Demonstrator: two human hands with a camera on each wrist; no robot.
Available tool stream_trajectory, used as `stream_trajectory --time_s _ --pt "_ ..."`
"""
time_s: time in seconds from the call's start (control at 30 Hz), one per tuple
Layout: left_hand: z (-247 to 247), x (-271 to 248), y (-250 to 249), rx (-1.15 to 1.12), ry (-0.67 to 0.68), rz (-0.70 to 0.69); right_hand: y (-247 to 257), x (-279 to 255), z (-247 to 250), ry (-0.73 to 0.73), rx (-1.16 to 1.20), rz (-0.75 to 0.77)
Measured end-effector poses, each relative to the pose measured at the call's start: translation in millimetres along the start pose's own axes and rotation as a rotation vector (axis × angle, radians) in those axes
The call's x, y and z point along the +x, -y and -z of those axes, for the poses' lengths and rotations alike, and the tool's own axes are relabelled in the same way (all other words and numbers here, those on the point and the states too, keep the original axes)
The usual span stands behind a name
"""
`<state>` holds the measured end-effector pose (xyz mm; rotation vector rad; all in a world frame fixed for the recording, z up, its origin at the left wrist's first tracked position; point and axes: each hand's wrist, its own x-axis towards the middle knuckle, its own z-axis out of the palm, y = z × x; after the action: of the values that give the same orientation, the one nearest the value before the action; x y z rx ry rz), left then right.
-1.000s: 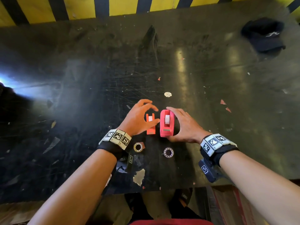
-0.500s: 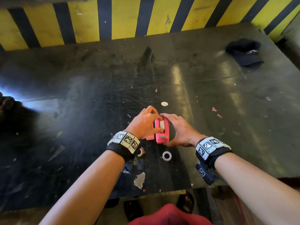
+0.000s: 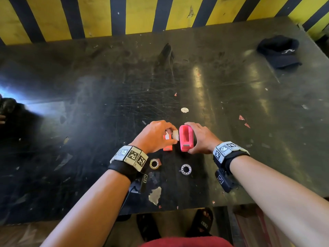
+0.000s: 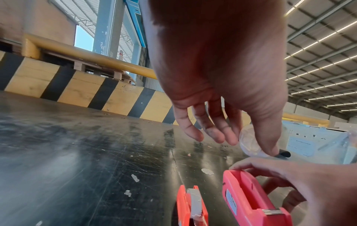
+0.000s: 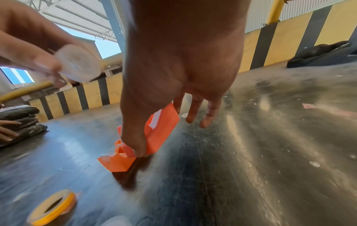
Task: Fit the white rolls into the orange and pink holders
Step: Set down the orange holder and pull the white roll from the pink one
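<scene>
The pink holder [image 3: 185,138] stands on the black table [image 3: 106,104], and my right hand [image 3: 197,138] grips it, thumb on the near side and fingers over the far end. Its slot shows nothing inside. My left hand [image 3: 170,134] pinches a white roll [image 3: 175,135] between thumb and fingers, just left of the pink holder and above the orange holder [image 3: 167,146]. The orange holder [image 4: 190,204] has a white roll in it. In the right wrist view the pinched roll [image 5: 79,64] hangs clear of the pink holder [image 5: 161,130].
Two more rolls lie near my wrists: a yellowish roll [image 3: 154,164] and a clear roll [image 3: 186,169]. A black cap [image 3: 279,50] lies at the back right, a dark bundle [image 3: 8,107] at the left edge. A yellow-black striped barrier [image 3: 142,15] runs behind the table.
A second ago the white roll sat in the pink holder. My left hand reached across, took hold of it and lifted it out to the left; my right hand kept holding the pink holder.
</scene>
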<state>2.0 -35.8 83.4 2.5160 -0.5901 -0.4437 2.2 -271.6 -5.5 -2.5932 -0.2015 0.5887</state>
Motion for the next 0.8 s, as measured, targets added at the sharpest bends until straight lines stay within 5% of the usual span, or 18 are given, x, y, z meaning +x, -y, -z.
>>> stream_trajectory --time_s 0.4,0.5,0.6,0.8 --pt "-12 -4 21 -0.061 -0.004 0.053 -11 30 -29 0.077 0.004 -0.124" --pt "-15 -5 22 -0.06 -0.014 0.05 2 14 -25 -0.099 0.016 -0.091" --pt "-19 -6 22 -0.043 -0.004 0.067 17 0 -16 -0.346 0.265 0.038" --pt "-24 -7 10 -0.026 -0.029 0.06 33 -15 0 -0.082 0.663 0.035"
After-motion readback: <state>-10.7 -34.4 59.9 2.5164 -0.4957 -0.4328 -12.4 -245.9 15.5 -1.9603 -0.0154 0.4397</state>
